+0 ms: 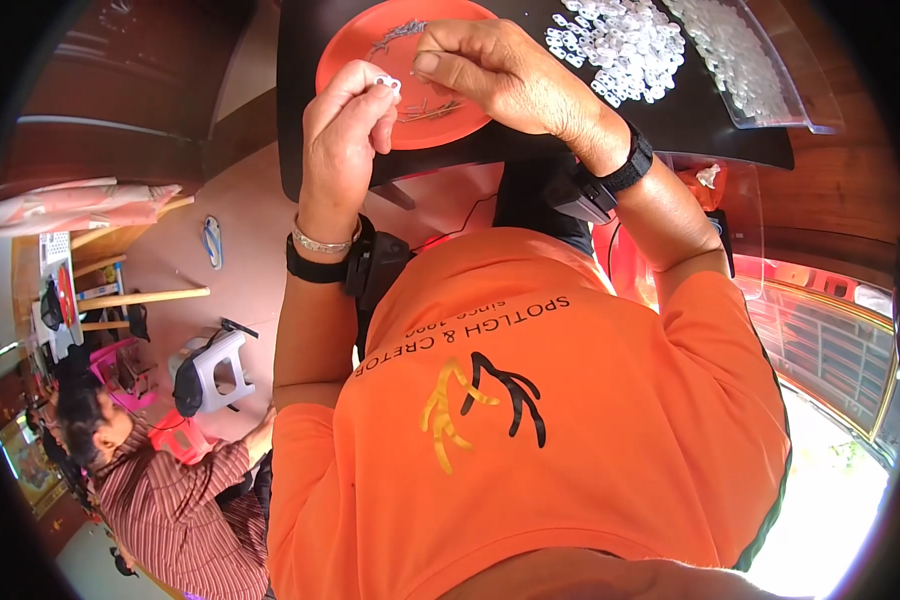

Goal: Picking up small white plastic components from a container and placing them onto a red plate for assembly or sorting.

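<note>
My left hand (pixel 342 135) pinches a small white plastic piece with holes (pixel 391 86) between thumb and fingertips, above the near left part of a round orange-red plate (pixel 355 50). To its right, my right hand (pixel 500 75) has thumb and forefinger pressed together over the plate. Whatever sits in that pinch is too small to make out. Thin grey metal pins, perhaps nails or screws, lie on the plate in a far group (pixel 402 34) and a near group (pixel 430 110). The two hands are close but apart.
On the dark table (pixel 530 148), a loose heap of white plastic pieces (pixel 625 50) lies right of the plate. Beyond it stands a clear tray (pixel 745 70) full of translucent pieces. Another person (pixel 170 500) sits at lower left, near a white stool (pixel 220 372). A slipper (pixel 212 243) lies on the floor.
</note>
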Demonstrator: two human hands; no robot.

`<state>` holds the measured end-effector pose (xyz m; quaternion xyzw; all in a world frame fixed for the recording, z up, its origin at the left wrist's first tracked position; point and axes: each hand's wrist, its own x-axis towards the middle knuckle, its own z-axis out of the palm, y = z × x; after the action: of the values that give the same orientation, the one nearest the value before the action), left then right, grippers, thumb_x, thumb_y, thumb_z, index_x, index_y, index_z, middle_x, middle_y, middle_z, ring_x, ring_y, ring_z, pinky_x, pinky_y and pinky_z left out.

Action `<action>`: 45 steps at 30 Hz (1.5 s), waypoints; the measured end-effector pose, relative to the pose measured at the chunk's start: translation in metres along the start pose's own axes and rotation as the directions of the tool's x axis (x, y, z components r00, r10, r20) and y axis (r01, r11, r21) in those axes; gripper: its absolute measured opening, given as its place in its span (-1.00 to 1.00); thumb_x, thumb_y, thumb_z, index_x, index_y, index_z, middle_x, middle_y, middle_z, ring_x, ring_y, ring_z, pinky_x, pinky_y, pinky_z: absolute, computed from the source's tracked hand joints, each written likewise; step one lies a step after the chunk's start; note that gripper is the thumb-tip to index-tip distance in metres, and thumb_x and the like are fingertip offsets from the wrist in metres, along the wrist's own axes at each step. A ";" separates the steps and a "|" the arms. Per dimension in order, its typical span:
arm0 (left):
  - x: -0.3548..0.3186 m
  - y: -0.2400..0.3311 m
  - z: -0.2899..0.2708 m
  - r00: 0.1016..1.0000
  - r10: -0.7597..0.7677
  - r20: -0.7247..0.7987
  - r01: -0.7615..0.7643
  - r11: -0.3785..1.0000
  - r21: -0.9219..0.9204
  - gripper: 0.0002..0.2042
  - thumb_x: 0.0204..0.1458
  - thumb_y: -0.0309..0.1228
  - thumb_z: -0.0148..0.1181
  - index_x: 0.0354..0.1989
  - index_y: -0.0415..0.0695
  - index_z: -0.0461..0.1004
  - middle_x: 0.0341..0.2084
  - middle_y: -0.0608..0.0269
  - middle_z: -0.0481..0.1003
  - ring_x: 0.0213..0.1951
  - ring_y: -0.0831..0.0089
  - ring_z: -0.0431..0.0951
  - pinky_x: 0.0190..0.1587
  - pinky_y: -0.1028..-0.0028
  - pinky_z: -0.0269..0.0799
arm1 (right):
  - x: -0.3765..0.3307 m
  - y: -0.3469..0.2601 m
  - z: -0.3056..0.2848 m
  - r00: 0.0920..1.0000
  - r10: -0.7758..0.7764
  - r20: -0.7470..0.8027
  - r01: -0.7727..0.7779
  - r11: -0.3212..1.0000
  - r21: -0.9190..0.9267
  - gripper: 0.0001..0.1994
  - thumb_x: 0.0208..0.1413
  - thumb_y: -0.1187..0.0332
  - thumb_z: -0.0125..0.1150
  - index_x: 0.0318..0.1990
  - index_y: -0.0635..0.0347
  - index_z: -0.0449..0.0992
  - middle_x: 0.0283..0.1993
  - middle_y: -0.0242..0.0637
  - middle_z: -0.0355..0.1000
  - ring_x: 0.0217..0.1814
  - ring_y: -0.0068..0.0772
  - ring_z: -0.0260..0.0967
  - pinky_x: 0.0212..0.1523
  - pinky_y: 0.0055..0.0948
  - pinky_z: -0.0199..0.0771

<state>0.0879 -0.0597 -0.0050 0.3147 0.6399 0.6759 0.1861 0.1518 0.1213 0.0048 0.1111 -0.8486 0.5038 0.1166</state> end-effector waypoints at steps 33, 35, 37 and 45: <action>-0.015 0.004 -0.006 0.991 -0.066 0.115 0.049 0.989 0.138 -0.80 0.09 -0.45 0.01 -0.56 -0.20 0.22 -0.71 0.47 0.18 -0.63 0.75 0.10 -0.60 0.63 0.01 | 0.000 -0.014 0.005 0.977 -0.046 0.210 0.073 0.990 -0.122 -0.79 0.19 0.29 0.02 -0.33 0.27 0.44 -0.50 -0.11 0.35 -0.42 -0.14 0.32 -0.37 -0.26 0.27; -0.017 0.006 -0.002 0.991 -0.112 0.078 0.107 0.992 0.067 -0.82 0.09 -0.44 -0.01 -0.54 -0.20 0.27 -0.71 0.46 0.19 -0.64 0.74 0.12 -0.59 0.64 0.02 | -0.001 -0.014 0.003 0.968 0.026 0.250 0.014 0.988 -0.155 -0.69 0.23 0.18 0.02 -0.27 0.29 0.49 -0.47 -0.15 0.43 -0.42 -0.25 0.39 -0.34 -0.35 0.37; -0.017 0.003 -0.003 0.988 -0.145 0.059 0.148 0.988 -0.046 -0.83 0.09 -0.44 -0.01 -0.52 -0.20 0.29 -0.70 0.46 0.20 -0.63 0.73 0.13 -0.57 0.64 0.03 | -0.002 -0.014 -0.008 0.989 -0.016 0.148 0.030 0.996 -0.089 -0.60 0.24 0.08 0.02 -0.24 0.33 0.50 -0.43 -0.21 0.49 -0.41 -0.36 0.42 -0.31 -0.43 0.44; -0.024 0.000 -0.016 0.989 -0.147 -0.017 0.142 0.974 -0.176 -0.85 0.11 -0.47 -0.07 -0.51 -0.18 0.29 -0.73 0.45 0.13 -0.66 0.67 0.10 -0.58 0.61 -0.01 | -0.017 0.032 -0.122 0.970 0.104 -0.220 -0.240 0.562 -0.791 -0.80 0.00 0.24 0.13 -0.37 0.17 0.55 -0.38 -0.08 0.50 -0.30 0.01 0.45 -0.29 -0.14 0.44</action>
<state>0.0948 -0.0872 -0.0095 0.2396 0.6023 0.7186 0.2520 0.1688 0.2449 0.0300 -0.0759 -0.9801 0.0750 0.1675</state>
